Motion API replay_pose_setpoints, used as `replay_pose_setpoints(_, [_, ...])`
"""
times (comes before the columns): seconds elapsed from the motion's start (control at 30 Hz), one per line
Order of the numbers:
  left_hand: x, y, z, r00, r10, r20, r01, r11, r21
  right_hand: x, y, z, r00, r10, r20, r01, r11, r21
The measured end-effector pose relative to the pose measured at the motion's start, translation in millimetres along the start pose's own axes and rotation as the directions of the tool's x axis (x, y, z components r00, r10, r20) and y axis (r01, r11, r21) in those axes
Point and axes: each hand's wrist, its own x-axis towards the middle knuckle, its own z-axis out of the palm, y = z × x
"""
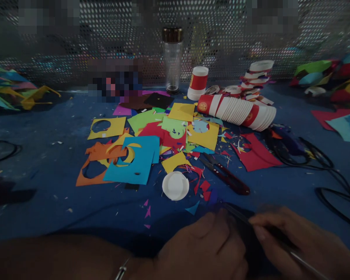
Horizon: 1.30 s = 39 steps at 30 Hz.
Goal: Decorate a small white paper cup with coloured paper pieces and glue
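Both my hands are low at the front edge of a blue table. My left hand is closed, its fingers pinching a dark piece of paper. My right hand is closed round a thin pen-like tool whose dark tip reaches over that paper. Just beyond my hands lie red-handled scissors and a white round cup lid, among small coloured paper scraps.
Coloured paper sheets with round holes cover the table's middle. A stack of red-and-white paper cups lies on its side; one cup and a clear bottle stand behind. Black cables run at the right. A perforated screen backs the table.
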Motion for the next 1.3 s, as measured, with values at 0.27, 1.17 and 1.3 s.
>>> replay_pose_setpoints(0.27, [0, 0, 0.8, 1.000, -0.017, -0.013, 0.017, 1.000, -0.003, -10, 3, 0, 0.994, 0.021, -0.111, -0.020, 1.000, 0.018])
replay_pose_setpoints(1.17, [-5, 4, -11.8, 0.976, 0.015, 0.218, -0.020, 0.999, 0.025, 19, 3, -12, 0.976, 0.133, -0.174, -0.153, 0.983, -0.106])
replay_pose_setpoints(1.3, [-7, 5, -12.7, 0.981, 0.019, 0.194, -0.026, 0.999, 0.034, 29, 17, -13, 0.997, 0.006, -0.077, -0.017, 0.990, -0.140])
